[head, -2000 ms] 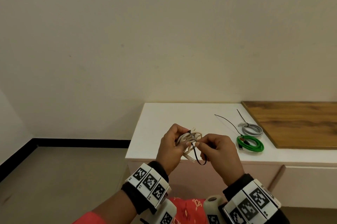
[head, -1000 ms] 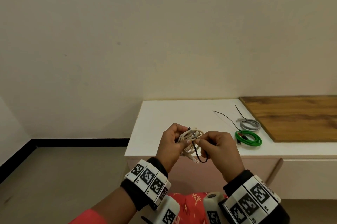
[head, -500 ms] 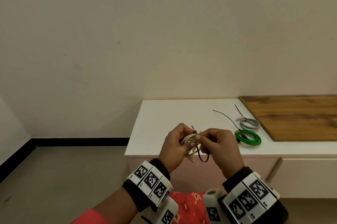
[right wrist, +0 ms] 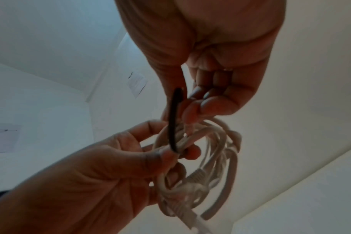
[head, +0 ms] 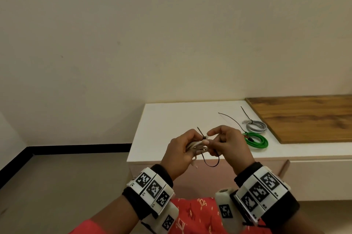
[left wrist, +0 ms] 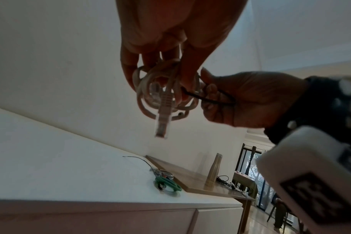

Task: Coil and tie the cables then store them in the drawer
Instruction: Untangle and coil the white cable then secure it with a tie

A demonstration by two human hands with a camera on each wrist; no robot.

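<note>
My left hand (head: 181,150) grips a coiled white network cable (head: 196,148) in the air in front of the white cabinet (head: 171,119). Its clear plug hangs down (left wrist: 162,114). A black zip tie (head: 210,163) loops around the coil, its tip sticking up (head: 199,131). My right hand (head: 226,144) pinches the tie beside the coil. In the right wrist view the black zip tie (right wrist: 173,120) runs between both hands over the white network cable (right wrist: 206,161). A tied green cable coil (head: 257,140) and a tied grey cable coil (head: 255,126) lie on the cabinet top.
A wooden board (head: 308,117) covers the cabinet's right part. Closed drawer fronts (head: 314,178) sit below the top edge. Bare floor (head: 66,186) lies to the left. A ribbed vase (left wrist: 214,169) stands far along the wooden board.
Both hands have closed in on the coil and lifted slightly. The zip tie's tip now pokes up above the coil, and its loop hangs lower beneath the hands.
</note>
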